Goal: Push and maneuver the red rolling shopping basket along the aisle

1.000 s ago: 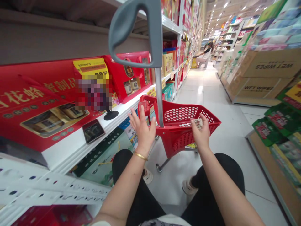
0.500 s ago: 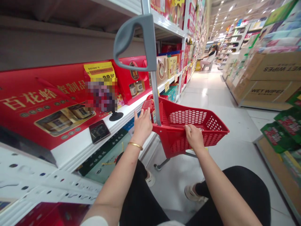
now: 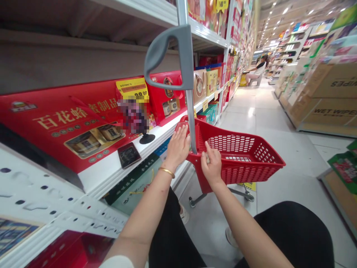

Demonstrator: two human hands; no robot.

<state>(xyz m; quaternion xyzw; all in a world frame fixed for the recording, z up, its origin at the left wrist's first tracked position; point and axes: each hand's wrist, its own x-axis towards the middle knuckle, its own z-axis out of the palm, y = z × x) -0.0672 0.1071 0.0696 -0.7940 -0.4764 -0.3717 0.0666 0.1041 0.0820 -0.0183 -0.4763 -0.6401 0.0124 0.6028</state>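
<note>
A red wheeled shopping basket [image 3: 245, 167] stands on the floor in front of me, its grey handle [image 3: 185, 56] raised on a metal pole. My left hand [image 3: 178, 145], with a gold bangle at the wrist, lies against the basket's red back edge beside the pole, fingers stretched out. Just right of the pole, my right hand [image 3: 212, 162] is over the near rim, index finger extended and the other fingers curled; nothing can be made out in it. A black phone-like object [image 3: 129, 155] lies on the white shelf at the left, near a dark round stand [image 3: 147, 139].
Red gift boxes [image 3: 83, 123] line the shelf [image 3: 95, 182] on the left. On the right are stacked cardboard boxes [image 3: 329, 108] and green packets [image 3: 347, 163]. A seated person [image 3: 259, 70] is far down the aisle. My knees flank the floor below the basket.
My right hand has left its grip farther along the basket rim and moved left towards the pole, index finger now extended. The view has shifted, so the scene sits farther right.
</note>
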